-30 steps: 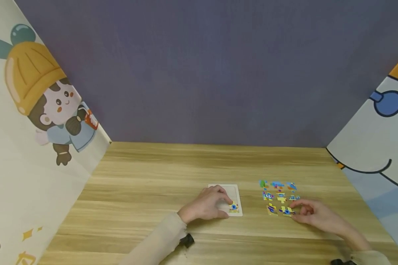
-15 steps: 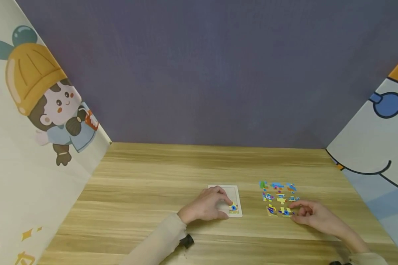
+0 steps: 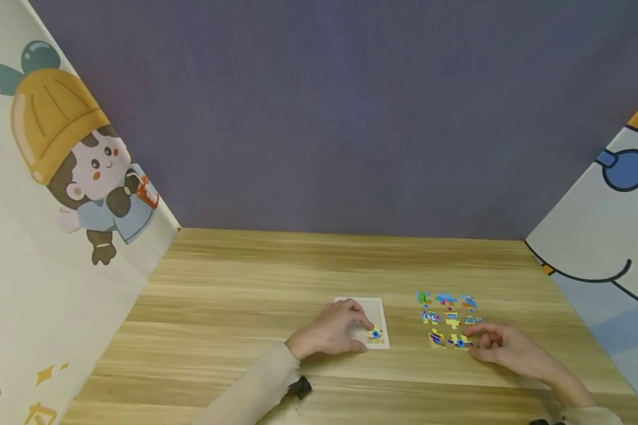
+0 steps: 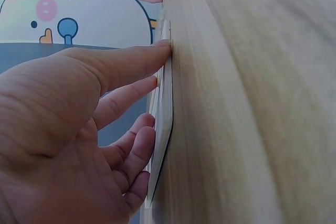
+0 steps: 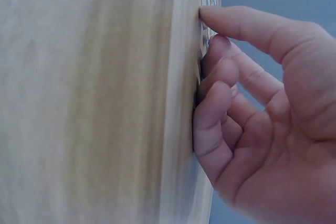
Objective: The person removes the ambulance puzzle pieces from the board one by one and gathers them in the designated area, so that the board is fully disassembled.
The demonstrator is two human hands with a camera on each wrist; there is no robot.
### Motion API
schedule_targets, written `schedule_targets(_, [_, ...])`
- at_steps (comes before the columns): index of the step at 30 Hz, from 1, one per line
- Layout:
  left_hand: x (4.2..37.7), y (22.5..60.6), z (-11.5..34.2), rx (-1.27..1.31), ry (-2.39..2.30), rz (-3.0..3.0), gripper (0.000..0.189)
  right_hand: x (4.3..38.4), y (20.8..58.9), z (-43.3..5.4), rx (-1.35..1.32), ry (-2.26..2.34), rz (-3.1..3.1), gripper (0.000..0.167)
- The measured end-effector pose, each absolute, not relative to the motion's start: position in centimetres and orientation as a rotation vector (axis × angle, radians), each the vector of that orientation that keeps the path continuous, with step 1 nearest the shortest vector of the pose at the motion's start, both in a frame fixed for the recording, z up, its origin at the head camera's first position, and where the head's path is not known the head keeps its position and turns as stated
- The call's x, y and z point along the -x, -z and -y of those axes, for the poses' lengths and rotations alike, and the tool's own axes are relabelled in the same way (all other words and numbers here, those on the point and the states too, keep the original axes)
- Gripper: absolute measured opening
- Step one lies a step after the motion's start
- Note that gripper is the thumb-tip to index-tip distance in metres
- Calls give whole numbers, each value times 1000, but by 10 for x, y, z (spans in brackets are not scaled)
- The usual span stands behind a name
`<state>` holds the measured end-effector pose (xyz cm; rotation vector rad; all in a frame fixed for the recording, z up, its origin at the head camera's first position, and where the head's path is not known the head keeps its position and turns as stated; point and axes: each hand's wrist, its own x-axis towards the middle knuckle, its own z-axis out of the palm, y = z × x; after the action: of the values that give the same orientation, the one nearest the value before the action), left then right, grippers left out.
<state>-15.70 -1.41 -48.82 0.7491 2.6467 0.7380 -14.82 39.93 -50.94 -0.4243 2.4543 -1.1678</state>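
Observation:
A white square puzzle tray (image 3: 342,299) lies on the table, with a yellow and blue jigsaw piece (image 3: 376,335) in its near right corner. My left hand (image 3: 334,330) rests over the tray. Its index fingertip touches that piece and its thumb is at the near edge; in the left wrist view the other fingers curl loosely on the tray. To the right, my right hand (image 3: 502,347) rests with index and thumb tips at the right end of a yellow and blue jigsaw piece (image 3: 459,342) that lies flat. Its other fingers are loosely curled against the table.
Several jigsaw pieces lie apart in rows right of the tray, among them a green and blue piece (image 3: 423,298) and a yellow piece (image 3: 452,323). A dark panel (image 3: 324,147) stands behind the wooden table (image 3: 234,283); decorated panels stand at both sides.

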Motion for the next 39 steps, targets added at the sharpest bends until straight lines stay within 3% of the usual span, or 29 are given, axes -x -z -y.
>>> schedule_targets(23, [156, 489, 14, -747, -749, -2645, 36, 163, 487, -381, 377, 1224, -2389, 44])
schedule_targets(33, [156, 488, 14, -742, -745, -2650, 35, 173, 480, -352, 606, 1329, -2308, 35])
schedule_targets(39, [157, 489, 13, -747, -741, -2652, 34, 178, 482, -322, 657, 1350, -2250, 40])
